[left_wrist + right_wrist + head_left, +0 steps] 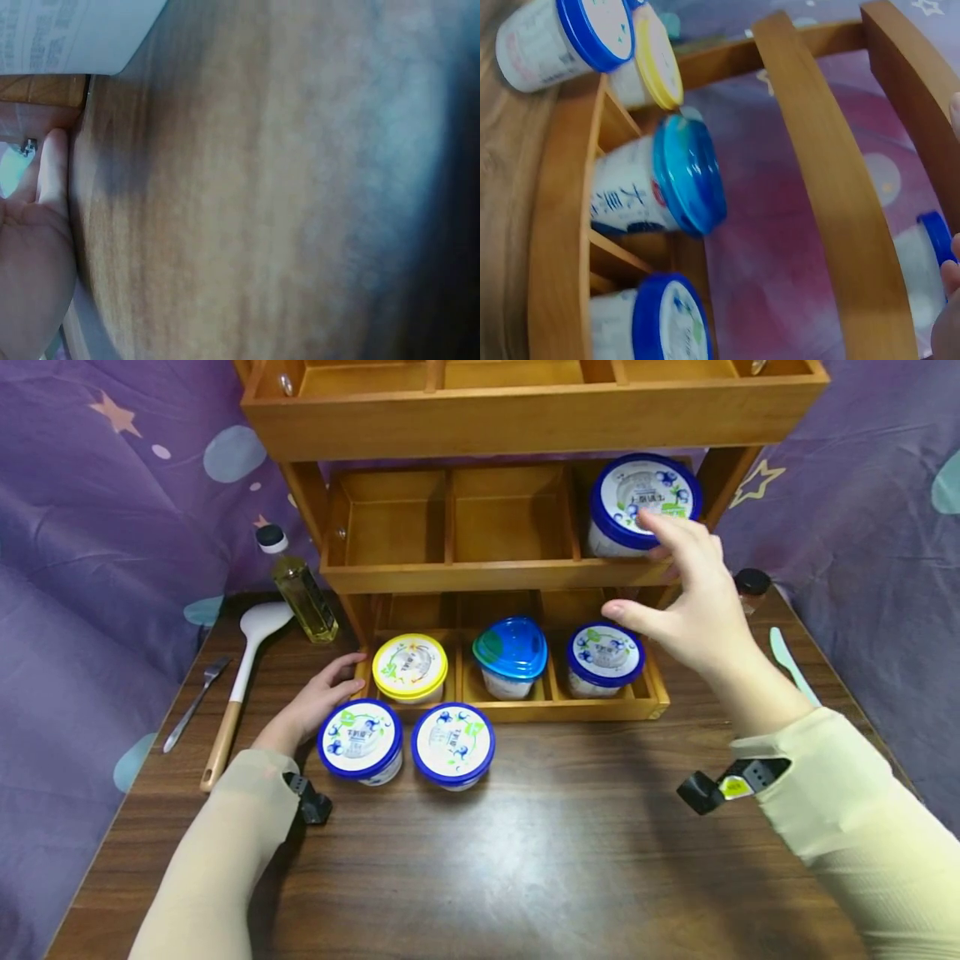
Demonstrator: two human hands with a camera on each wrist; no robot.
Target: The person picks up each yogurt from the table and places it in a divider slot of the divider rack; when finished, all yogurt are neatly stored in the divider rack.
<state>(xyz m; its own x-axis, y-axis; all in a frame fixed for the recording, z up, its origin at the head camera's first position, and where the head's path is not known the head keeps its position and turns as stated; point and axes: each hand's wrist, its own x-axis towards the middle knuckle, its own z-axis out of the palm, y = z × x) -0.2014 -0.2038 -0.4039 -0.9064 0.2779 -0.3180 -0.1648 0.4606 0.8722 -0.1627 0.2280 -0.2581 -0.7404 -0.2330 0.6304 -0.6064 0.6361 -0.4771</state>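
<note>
My right hand [693, 589] is raised before the middle tier, thumb spread wide from the fingers. Its fingertips overlap a blue-lidded yogurt tub [633, 539] in that tier's right compartment; the right wrist view shows the same tub [919, 270] beside the fingers. My left hand [318, 702] rests against the left end of the wooden shelf [487, 578], its thumb [52, 165] extended along the wood. On the bottom tier stand a yellow-lidded tub [410, 668], a tub with a blue translucent cap [512, 652] and another blue-lidded tub [605, 656].
Two blue-lidded tubs, a left one [361, 739] and a right one [453, 745], stand on the table before the shelf. To the left are an oil bottle [303, 593], a ladle [247, 677] and a fork [197, 703]. A dark-capped jar [752, 587] and pale green knife [793, 664] lie right.
</note>
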